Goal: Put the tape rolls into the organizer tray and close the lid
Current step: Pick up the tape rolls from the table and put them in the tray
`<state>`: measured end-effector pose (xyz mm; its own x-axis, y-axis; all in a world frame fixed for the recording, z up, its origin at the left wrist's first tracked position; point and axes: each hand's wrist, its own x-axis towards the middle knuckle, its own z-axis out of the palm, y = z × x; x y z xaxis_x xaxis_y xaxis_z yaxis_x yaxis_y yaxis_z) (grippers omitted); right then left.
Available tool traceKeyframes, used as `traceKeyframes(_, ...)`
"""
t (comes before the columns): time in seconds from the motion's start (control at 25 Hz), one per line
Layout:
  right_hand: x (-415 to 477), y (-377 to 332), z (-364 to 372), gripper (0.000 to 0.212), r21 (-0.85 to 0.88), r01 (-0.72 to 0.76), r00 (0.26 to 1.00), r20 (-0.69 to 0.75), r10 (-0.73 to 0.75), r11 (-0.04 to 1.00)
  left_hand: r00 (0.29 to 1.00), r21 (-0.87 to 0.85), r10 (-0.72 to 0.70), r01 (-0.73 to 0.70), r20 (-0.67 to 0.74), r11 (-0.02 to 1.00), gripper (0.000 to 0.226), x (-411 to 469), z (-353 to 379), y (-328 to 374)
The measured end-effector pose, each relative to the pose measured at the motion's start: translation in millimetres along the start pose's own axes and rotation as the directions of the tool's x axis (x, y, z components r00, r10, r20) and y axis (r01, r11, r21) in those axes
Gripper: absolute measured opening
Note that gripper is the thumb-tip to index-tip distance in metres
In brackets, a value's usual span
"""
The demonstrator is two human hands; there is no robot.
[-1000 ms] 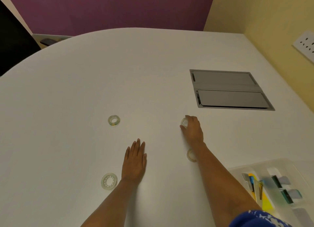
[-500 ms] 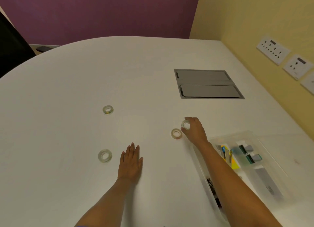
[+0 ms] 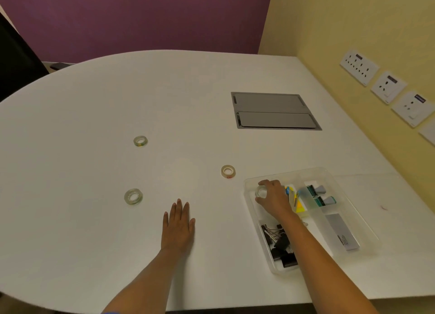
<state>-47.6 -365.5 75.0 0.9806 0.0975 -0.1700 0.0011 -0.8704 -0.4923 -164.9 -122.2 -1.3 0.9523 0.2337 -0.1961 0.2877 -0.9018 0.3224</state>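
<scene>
Carried from mid-table, the clear tape roll point(image 3: 261, 192) now sits pinched in the right hand point(image 3: 273, 197) over the organizer tray point(image 3: 249, 184)'s far-left compartment. Left hand point(image 3: 179, 226) rests flat, fingers spread. Next: release it, then fetch three more.

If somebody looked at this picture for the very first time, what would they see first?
Probably the right hand, which holds a clear tape roll over the near-left part of the clear organizer tray at the table's right side. Next, the three tape rolls lying apart on the white table: one far left, one near left, one beside the tray. The left hand lies flat on the table.
</scene>
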Motion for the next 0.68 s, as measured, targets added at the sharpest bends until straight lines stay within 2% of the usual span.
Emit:
traceKeyframes(0.28, 5.0, -0.1, 17.0, 0.052, -0.083, 0.023, 0.995, 0.099, -0.015, 0.996, 1.0, 0.008, -0.016, 0.016, 0.007, 1.0, 0.054, -3.1, 2.2, 3.1)
traceKeyframes(0.48, 5.9, 6.2, 23.1, 0.056, 0.088, -0.041, 0.997, 0.061, 0.036, 0.995, 1.0, 0.001, -0.017, 0.017, 0.001, 1.0, 0.055, -3.1, 4.7, -0.3)
traceKeyframes(0.68, 5.1, 16.1, 23.7, 0.052, 0.056, -0.065, 0.997, 0.04, 0.063, 0.996, 0.999, -0.007, -0.033, 0.032, -0.031, 0.999, 0.054, -1.9, 10.0, 2.9)
